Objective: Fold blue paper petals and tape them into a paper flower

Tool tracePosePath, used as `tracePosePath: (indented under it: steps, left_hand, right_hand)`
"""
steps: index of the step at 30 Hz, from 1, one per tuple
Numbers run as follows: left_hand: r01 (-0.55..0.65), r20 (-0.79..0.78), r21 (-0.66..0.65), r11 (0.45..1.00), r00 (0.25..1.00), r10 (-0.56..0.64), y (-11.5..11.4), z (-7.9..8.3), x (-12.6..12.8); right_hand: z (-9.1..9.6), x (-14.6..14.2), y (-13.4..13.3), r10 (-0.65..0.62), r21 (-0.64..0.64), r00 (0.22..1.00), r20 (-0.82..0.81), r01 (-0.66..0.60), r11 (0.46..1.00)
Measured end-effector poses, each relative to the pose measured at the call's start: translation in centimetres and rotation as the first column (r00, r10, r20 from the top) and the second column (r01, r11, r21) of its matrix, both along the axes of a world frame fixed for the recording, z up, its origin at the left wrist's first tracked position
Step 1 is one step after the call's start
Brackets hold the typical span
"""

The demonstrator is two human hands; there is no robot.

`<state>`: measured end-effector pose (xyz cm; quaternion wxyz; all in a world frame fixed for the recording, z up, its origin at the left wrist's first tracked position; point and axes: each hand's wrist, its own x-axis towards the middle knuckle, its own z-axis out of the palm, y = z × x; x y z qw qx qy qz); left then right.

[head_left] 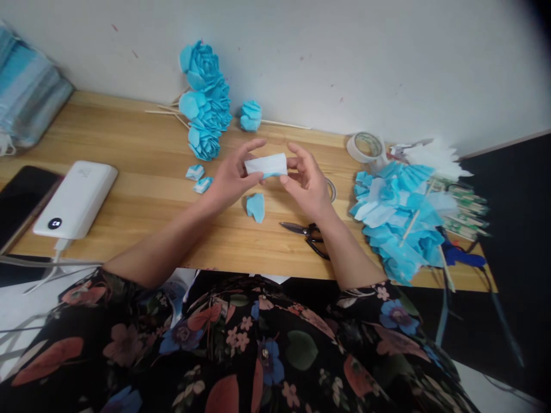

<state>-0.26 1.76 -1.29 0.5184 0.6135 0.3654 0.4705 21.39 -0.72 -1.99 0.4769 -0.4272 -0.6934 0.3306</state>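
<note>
Between my two hands, just above the wooden table, is a folded strip of white and blue paper [267,164]. My left hand [240,170] pinches its left end between thumb and fingers. At the right end, my right hand [306,179] grips it the same way, thumb at the lower corner. A loose blue paper petal [255,207] lies on the table just below the hands. Black-handled scissors [307,231] rest near my right forearm, which partly covers them. Left of my left hand are two small folded blue and white paper pieces [202,184].
Blue paper flowers [204,109] on sticks lie at the back, beside a single blue flower [250,116]. A tape roll [365,147] and a pile of blue paper [394,212] occupy the right. A white power bank [76,198] and a phone [26,198] are at left.
</note>
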Motion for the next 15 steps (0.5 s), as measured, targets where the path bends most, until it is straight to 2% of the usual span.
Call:
tracePosePath:
  steps: [7, 15]
  left_hand:
    - [0.010, 0.000, -0.046, 0.999, 1.000, -0.010, 0.00, 0.13, 0.19]
    - [0.027, 0.008, -0.025, 0.999, 1.000, -0.027, 0.25, -0.31, 0.08]
  right_hand:
    - [0.04, 0.12, -0.10, -0.023, -0.043, 0.998, 0.058, 0.025, 0.999]
    - [0.33, 0.04, -0.20, -0.031, -0.065, 0.996, 0.088, 0.037, 0.997]
